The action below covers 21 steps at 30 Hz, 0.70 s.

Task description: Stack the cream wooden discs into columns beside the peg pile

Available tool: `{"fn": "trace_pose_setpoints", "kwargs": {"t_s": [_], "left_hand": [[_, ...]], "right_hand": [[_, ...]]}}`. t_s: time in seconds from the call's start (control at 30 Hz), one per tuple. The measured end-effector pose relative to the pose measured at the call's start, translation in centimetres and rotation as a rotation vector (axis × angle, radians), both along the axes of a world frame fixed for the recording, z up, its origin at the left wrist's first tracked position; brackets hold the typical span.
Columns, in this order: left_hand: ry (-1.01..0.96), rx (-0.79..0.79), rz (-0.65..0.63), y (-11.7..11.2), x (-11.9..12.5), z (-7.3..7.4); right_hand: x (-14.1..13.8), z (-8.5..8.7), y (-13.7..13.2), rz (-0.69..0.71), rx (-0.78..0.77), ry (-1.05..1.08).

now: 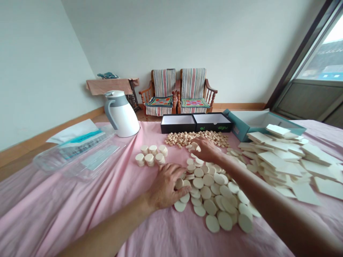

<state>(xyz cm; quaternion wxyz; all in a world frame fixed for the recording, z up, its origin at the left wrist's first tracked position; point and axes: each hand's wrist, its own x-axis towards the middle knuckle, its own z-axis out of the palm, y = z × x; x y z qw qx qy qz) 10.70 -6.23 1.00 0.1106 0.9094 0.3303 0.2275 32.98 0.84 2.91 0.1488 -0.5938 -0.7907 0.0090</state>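
Observation:
A heap of pale round wooden discs (209, 192) lies on the pink cloth in front of me. My left hand (166, 185) rests at the heap's left edge, thumb and fingers apart around a few discs. Beyond the heap, my right hand (205, 149) reaches over with bent fingers, and a few pale discs show at its fingertips. Just behind that hand spreads a band of small round wooden beads (177, 138). Several short stacks of discs (152, 153) stand in two rows left of the beads, past my left hand.
Square wooden pieces (281, 157) are piled at the right, before a teal box (241, 126). Two black open boxes (178, 129) sit behind the beads. A white and grey jug (125, 119) and clear plastic packaging (77, 153) occupy the left. Two chairs (164, 89) stand beyond.

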Motion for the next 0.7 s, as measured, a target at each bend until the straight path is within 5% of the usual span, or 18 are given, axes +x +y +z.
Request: {"fn": "trace_pose_setpoints", "kwargs": {"t_s": [0.27, 0.47, 0.7], "left_hand": [[-0.003, -0.023, 0.016, 0.0, -0.2, -0.3], [-0.027, -0.034, 0.028, 0.1, -0.2, -0.5], [-0.046, -0.038, 0.059, 0.2, -0.3, -0.7]], "right_hand": [[-0.7, -1.6, -0.1, 0.124, 0.014, -0.024], [1.4, 0.6, -1.7, 0.329, -0.218, 0.175], [2.1, -0.4, 0.2, 0.053, -0.088, 0.093]]}}
